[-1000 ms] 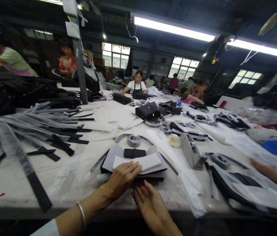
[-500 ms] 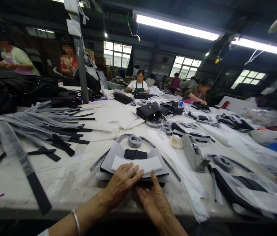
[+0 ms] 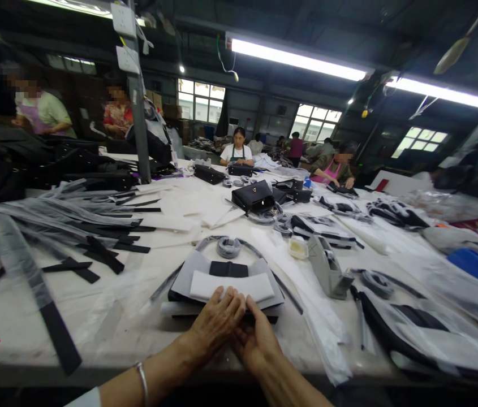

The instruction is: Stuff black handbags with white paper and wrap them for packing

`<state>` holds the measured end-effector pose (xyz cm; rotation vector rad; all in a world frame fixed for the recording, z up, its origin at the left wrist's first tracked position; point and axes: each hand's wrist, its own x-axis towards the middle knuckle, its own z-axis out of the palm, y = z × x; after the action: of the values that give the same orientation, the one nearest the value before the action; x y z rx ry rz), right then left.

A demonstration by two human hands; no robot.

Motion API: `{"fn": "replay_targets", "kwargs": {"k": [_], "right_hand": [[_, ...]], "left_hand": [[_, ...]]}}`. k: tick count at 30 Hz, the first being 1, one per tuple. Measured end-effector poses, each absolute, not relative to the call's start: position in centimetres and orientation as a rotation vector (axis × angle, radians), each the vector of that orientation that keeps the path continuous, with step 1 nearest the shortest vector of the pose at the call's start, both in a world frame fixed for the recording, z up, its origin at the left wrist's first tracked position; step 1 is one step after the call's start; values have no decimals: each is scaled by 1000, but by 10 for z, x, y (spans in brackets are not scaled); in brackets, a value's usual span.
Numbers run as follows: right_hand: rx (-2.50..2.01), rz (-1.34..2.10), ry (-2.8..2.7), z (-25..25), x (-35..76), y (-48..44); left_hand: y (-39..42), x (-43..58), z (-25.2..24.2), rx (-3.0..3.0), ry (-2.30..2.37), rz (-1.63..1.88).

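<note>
A flat black bag [image 3: 175, 293] lies in front of me, partly covered by pale wrapping sheet. On it sit a black strap tab [image 3: 229, 269] and a folded strip of white foam [image 3: 231, 285]. My left hand [image 3: 215, 316] rests over the bag's near edge, its fingers bent together on the foam. My right hand [image 3: 255, 339] is palm up against it, thumb raised beside the left fingertips, the other fingers curled beneath the edge. The two hands touch. Just behind the bag is a coiled, plastic-wrapped strap [image 3: 228, 247].
Wrapped black straps [image 3: 52, 226] are heaped at left. A grey tape dispenser [image 3: 327, 268] stands right of the bag, beside long white sheeting [image 3: 306, 305]. Another partly wrapped bag [image 3: 417, 333] lies at far right. A black handbag [image 3: 252, 196] sits farther back. Several people work around the table.
My hands have drawn closer together at the bag's near edge; the right thumb has moved in beside the left fingers. The view has shifted slightly.
</note>
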<state>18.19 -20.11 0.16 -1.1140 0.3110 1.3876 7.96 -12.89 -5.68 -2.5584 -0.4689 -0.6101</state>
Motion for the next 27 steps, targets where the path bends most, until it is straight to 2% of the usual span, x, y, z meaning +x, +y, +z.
{"fn": "replay_targets", "kwargs": {"k": [6, 11, 15, 17, 19, 22, 24, 27], "right_hand": [[-1151, 1427, 285, 2, 188, -196], [-1080, 1490, 289, 6, 190, -200], [-1041, 1882, -274, 27, 222, -226], [-1101, 1931, -705, 46, 256, -235], [-1283, 1651, -918, 65, 301, -231], [-1645, 812, -1016, 73, 375, -201], [-2092, 226, -1223, 61, 416, -173], [-2318, -56, -1339, 28, 453, -136]], "left_hand": [[-124, 85, -58, -2551, -554, -615], [-121, 81, -52, -2556, -510, -793], [-118, 73, -50, -2552, -528, -987], [-117, 70, -51, -2529, -525, -1080], [-117, 68, -53, -2533, -527, -1095], [-116, 68, -59, -2557, -535, -1082], [-115, 70, -63, -2523, -520, -1156], [-112, 74, -66, -2441, -480, -1251]]}}
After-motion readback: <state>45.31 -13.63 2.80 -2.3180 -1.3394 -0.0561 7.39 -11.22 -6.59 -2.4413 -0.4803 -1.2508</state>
